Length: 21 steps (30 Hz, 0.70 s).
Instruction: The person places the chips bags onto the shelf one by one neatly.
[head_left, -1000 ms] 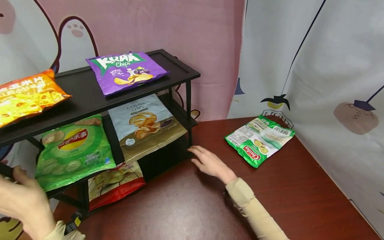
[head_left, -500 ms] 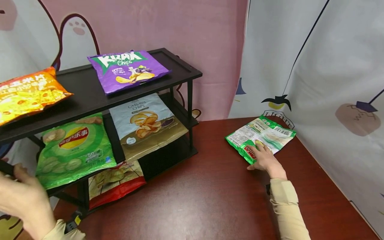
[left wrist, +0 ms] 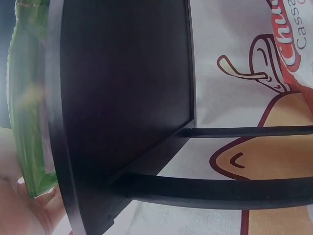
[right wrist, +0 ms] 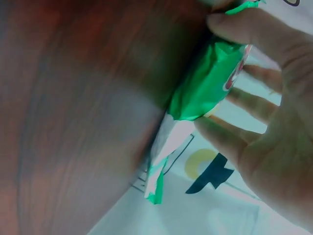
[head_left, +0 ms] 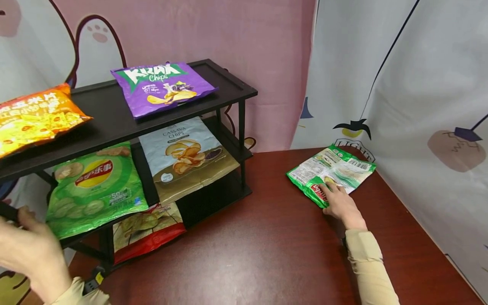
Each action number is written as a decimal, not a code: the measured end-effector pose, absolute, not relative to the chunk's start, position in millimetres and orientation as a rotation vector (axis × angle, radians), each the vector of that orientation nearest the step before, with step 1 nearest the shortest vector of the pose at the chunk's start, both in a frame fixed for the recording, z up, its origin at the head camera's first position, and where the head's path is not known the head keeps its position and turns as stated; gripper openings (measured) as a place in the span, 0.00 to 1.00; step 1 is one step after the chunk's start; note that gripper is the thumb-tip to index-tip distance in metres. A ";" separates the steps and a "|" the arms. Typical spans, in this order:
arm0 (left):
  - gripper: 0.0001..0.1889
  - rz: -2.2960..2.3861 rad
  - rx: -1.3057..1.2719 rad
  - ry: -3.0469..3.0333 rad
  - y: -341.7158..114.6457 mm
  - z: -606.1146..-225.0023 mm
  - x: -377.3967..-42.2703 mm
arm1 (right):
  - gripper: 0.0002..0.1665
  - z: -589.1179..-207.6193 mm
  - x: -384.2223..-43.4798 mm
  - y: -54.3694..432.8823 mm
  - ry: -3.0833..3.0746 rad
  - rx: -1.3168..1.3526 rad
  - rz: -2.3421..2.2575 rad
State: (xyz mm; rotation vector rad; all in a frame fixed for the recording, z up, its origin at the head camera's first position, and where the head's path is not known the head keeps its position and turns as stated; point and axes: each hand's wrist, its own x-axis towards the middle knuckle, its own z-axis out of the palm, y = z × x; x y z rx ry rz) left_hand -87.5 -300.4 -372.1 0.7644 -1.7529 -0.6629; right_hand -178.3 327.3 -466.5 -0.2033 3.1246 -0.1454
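Observation:
A green and white Chuba chip bag (head_left: 314,169) lies on the brown table at the right, near the back corner. My right hand (head_left: 343,206) holds its near end. In the right wrist view the thumb (right wrist: 234,27) is at the bag's edge and the fingers (right wrist: 222,134) spread over its printed face. At the far left my left hand (head_left: 32,250) grips the front left post (head_left: 7,212) of the black shelf rack (head_left: 103,114), thumb over it. Close by that hand, a green chip bag (head_left: 95,190) rests on the middle shelf.
A purple Krax chip bag (head_left: 162,91) and an orange snack bag (head_left: 36,120) lie on the top shelf. Beside the green bag is a cassava chip bag (head_left: 187,159). A red-edged bag (head_left: 148,228) sits on the bottom shelf. Printed cloth (head_left: 267,76) hangs behind.
My right hand has moved right, from the rack's front right post to the Chuba bag, and has taken hold of its near end. The left hand has stayed at the rack.

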 end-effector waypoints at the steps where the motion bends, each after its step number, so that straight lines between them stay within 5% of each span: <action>1: 0.23 -0.660 0.760 -1.763 -301.1 -371.8 -87.3 | 0.48 -467.3 -179.2 326.2 3.143 -0.219 -0.121; 21: 0.25 -0.638 0.702 -1.776 -302.7 -370.6 -85.5 | 0.36 -474.4 -182.5 336.2 3.393 -0.375 -0.222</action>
